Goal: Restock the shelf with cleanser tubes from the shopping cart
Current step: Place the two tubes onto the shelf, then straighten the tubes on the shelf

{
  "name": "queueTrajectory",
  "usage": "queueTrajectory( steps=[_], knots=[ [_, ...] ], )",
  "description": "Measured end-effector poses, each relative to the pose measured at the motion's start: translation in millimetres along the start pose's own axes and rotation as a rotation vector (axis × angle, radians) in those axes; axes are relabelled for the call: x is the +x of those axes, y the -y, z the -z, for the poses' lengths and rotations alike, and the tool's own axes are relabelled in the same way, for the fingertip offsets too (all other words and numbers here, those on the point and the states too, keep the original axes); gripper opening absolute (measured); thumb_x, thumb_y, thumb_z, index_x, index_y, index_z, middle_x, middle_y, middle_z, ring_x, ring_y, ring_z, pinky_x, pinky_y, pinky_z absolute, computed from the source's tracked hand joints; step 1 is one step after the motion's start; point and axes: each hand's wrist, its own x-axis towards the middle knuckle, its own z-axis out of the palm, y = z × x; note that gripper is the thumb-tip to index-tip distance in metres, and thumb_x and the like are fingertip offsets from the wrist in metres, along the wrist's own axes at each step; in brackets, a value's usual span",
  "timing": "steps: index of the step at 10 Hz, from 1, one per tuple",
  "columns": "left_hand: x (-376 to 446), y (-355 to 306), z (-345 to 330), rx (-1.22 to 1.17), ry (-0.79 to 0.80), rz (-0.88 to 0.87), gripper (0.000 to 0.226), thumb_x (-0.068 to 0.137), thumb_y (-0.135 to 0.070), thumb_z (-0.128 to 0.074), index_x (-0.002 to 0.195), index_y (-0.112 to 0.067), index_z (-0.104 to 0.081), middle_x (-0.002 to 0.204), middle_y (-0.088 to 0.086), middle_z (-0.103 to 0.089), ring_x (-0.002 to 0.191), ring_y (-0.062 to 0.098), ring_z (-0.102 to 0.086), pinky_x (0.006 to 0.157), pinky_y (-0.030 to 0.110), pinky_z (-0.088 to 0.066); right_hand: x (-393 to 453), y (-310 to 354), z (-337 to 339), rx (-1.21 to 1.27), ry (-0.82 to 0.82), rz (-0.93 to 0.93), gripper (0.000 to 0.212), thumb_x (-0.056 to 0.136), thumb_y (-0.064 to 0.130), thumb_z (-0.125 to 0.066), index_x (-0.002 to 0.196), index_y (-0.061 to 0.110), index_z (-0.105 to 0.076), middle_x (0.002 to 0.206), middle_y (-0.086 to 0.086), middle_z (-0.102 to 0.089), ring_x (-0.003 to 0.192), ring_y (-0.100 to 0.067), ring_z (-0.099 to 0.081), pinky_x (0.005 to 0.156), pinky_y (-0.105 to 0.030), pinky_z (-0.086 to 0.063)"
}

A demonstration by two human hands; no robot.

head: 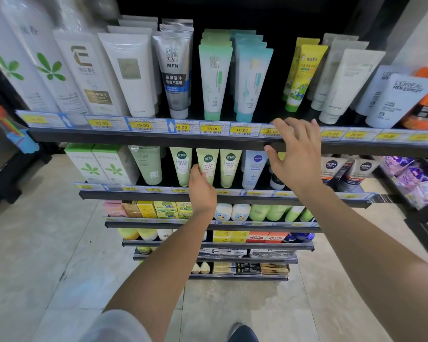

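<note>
My left hand (201,187) reaches into the second shelf (139,195) and grips the lower part of a pale green cleanser tube (208,160), the middle one of three alike standing in a row. My right hand (294,154) hovers with fingers spread in front of the top shelf's front rail (158,137), holding nothing. Above it is a dark gap (279,77) in the top row, between teal tubes (251,82) and a yellow children's tube (300,77). The shopping cart is out of view.
The top shelf carries white, grey and green tubes, with L'Oreal tubes (400,99) at the right. Nivea tubes (255,169) stand to the right of the green ones. Lower shelves hold boxes and bottles. Tiled floor (47,267) lies to the left; another rack (420,183) juts at right.
</note>
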Motion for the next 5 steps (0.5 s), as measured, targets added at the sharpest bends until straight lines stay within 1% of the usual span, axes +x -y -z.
queueTrajectory(
  steps=[1, 2, 3, 4, 5],
  knots=[
    [-6.3, 6.8, 0.6, -0.001, -0.052, -0.008, 0.025, 0.103, -0.011, -0.043, 0.125, -0.002, -0.051, 0.11, 0.015, -0.064, 0.098, 0.032, -0.064, 0.076, 0.039, -0.054, 0.7, 0.1, -1.0, 0.0, -0.012, 0.004, 0.048, 0.087, 0.032, -0.063, 0.131, 0.015, -0.055, 0.123, -0.009, -0.057, 0.116, -0.033, -0.049, 0.12, -0.051, -0.018],
    [-18.6, 9.2, 5.8, 0.014, -0.084, -0.098, 0.012, 0.102, -0.011, -0.042, 0.104, -0.004, -0.052, 0.085, 0.008, -0.055, 0.068, 0.021, -0.05, 0.059, 0.031, -0.038, 0.5, 0.2, -1.7, 0.004, -0.018, 0.005, 0.048, 0.087, 0.032, -0.063, 0.131, 0.015, -0.055, 0.123, -0.01, -0.056, 0.117, -0.034, -0.048, 0.121, -0.05, -0.017],
    [-29.5, 15.5, 16.2, 0.024, -0.06, -0.122, 0.02, 0.102, -0.014, -0.046, 0.116, -0.004, -0.056, 0.092, 0.005, -0.06, 0.075, 0.015, -0.053, 0.064, 0.029, -0.043, -0.2, 0.0, -1.8, -0.002, -0.021, 0.007, 0.048, 0.088, 0.032, -0.063, 0.132, 0.015, -0.055, 0.123, -0.011, -0.056, 0.116, -0.034, -0.048, 0.12, -0.051, -0.017],
    [-38.0, 15.6, 36.4, 0.041, -0.019, -0.182, 0.03, 0.102, -0.019, -0.049, 0.129, -0.008, -0.054, 0.116, 0.006, -0.064, 0.095, 0.018, -0.062, 0.079, 0.035, -0.053, -0.4, 0.2, -2.1, -0.009, -0.022, 0.006, 0.048, 0.087, 0.032, -0.063, 0.132, 0.015, -0.055, 0.123, -0.011, -0.056, 0.116, -0.035, -0.048, 0.12, -0.051, -0.017],
    [-34.2, 2.0, 71.6, 0.119, -0.07, -0.411, 0.027, 0.098, -0.016, -0.056, 0.124, -0.01, -0.059, 0.12, 0.003, -0.063, 0.106, 0.016, -0.06, 0.091, 0.029, -0.051, -0.5, 0.3, -2.1, -0.013, -0.016, 0.006, 0.049, 0.088, 0.033, -0.062, 0.132, 0.015, -0.054, 0.124, -0.011, -0.056, 0.117, -0.035, -0.048, 0.121, -0.05, -0.017]
  ],
)
